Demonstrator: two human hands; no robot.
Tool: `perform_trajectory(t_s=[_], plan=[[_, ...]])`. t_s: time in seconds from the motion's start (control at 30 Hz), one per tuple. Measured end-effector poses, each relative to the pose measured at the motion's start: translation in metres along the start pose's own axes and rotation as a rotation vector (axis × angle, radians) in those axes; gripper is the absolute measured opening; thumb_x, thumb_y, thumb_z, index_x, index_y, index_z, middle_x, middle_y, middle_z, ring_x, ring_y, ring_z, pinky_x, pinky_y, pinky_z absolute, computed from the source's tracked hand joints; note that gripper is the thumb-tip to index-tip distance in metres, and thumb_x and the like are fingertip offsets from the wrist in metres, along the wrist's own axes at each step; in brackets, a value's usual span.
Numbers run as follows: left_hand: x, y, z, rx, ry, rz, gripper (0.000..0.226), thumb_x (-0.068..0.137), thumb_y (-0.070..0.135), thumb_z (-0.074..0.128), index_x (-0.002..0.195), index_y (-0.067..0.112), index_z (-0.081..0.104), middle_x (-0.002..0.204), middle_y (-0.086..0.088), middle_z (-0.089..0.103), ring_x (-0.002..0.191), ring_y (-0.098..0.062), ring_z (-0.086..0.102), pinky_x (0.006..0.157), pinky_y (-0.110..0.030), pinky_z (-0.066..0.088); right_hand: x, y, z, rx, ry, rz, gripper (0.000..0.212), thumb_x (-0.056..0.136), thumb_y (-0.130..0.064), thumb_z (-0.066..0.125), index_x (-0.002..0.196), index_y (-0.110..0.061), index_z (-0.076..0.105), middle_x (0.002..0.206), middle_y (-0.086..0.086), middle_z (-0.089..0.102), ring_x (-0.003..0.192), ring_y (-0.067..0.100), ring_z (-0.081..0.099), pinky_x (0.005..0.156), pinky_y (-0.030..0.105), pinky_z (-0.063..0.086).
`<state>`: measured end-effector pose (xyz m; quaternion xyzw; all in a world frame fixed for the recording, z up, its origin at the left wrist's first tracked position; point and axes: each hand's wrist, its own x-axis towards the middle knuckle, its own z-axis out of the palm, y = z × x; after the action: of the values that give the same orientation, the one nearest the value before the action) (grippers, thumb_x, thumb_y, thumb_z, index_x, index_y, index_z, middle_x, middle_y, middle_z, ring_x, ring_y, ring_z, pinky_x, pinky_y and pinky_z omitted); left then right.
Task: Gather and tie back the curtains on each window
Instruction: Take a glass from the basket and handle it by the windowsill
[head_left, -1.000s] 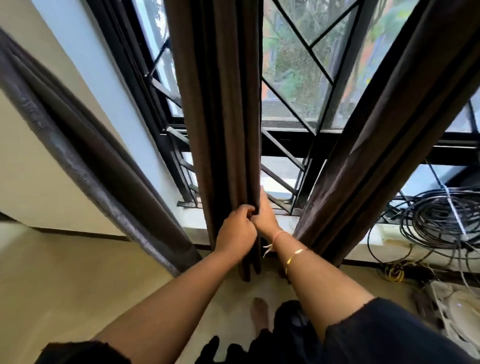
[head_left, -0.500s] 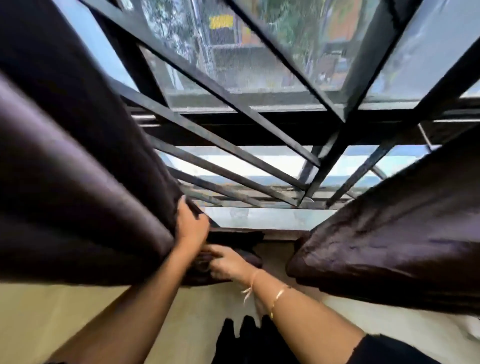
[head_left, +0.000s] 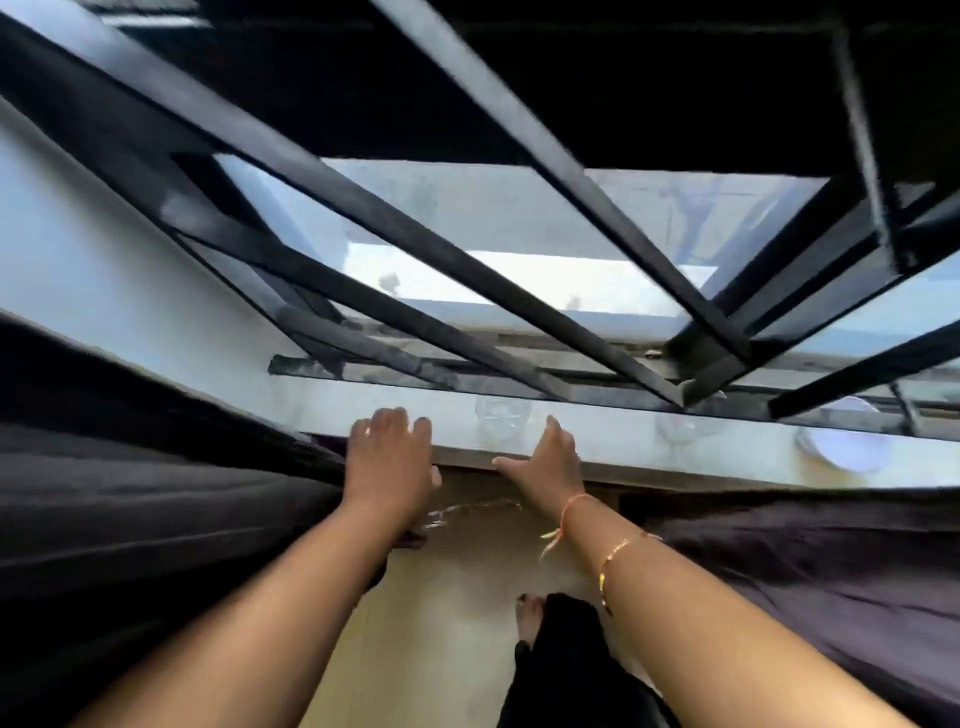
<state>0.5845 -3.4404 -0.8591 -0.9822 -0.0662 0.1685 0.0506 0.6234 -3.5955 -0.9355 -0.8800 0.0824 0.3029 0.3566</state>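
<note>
Both hands, left (head_left: 390, 462) and right (head_left: 545, 460), were spread open and empty at the sill's (head_left: 649, 447) front edge; two blurred glasses (head_left: 501, 413), perhaps empty, stood there.

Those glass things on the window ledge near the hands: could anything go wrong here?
Possibly. Both the left hand and right hand are open at the ledge, close to a clear glass; a careless sweep might knock it off. Neither hand holds the dark curtain, so its gathered folds could spread again.

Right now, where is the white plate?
In the head view, the white plate sits at the far right of the window sill, just under the black window bars and well right of the right hand.
</note>
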Motion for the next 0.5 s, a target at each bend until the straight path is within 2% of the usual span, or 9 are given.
perform_trajectory(t_s=[0.1, 0.2, 0.37, 0.5], plan=[[0.023, 0.006, 0.028, 0.127, -0.007, 0.178, 0.060, 0.092, 0.026, 0.039, 0.144, 0.007, 0.018, 0.153, -0.014, 0.015, 0.141, -0.029, 0.013, 0.114, -0.043, 0.011, 0.023, 0.001, 0.022, 0.057, 0.047, -0.014, 0.108, 0.068, -0.040, 0.080, 0.146, -0.007, 0.013, 0.146, 0.016, 0.029, 0.135, 0.033, 0.031, 0.112, 0.039, 0.031], [0.045, 0.011, 0.047, 0.244, 0.039, 0.279, 0.062, 0.096, 0.021, 0.022, 0.146, 0.000, -0.008, 0.156, -0.016, -0.012, 0.143, -0.031, -0.012, 0.113, -0.049, -0.010, 0.044, -0.003, 0.038, 0.106, 0.151, -0.044, 0.105, 0.061, -0.042, 0.084, 0.140, -0.004, 0.026, 0.141, 0.016, 0.038, 0.132, 0.032, 0.036, 0.110, 0.040, 0.032], [0.073, 0.021, 0.065, 0.252, -0.014, 0.202, 0.060, 0.099, 0.024, 0.021, 0.146, 0.003, -0.011, 0.156, -0.013, -0.013, 0.143, -0.031, -0.015, 0.111, -0.052, -0.012, 0.065, -0.004, 0.050, 0.081, 0.174, -0.019, 0.102, 0.062, -0.050, 0.081, 0.135, 0.000, 0.031, 0.139, 0.017, 0.038, 0.128, 0.034, 0.039, 0.108, 0.037, 0.033], [0.076, 0.022, 0.075, 0.198, 0.047, 0.186, 0.057, 0.095, 0.018, 0.010, 0.145, 0.002, -0.014, 0.156, -0.013, -0.012, 0.143, -0.031, -0.014, 0.109, -0.050, -0.017, 0.078, -0.002, 0.052, 0.009, 0.160, -0.038, 0.096, 0.066, -0.053, 0.077, 0.133, 0.001, 0.034, 0.136, 0.016, 0.041, 0.126, 0.034, 0.041, 0.104, 0.034, 0.033]])
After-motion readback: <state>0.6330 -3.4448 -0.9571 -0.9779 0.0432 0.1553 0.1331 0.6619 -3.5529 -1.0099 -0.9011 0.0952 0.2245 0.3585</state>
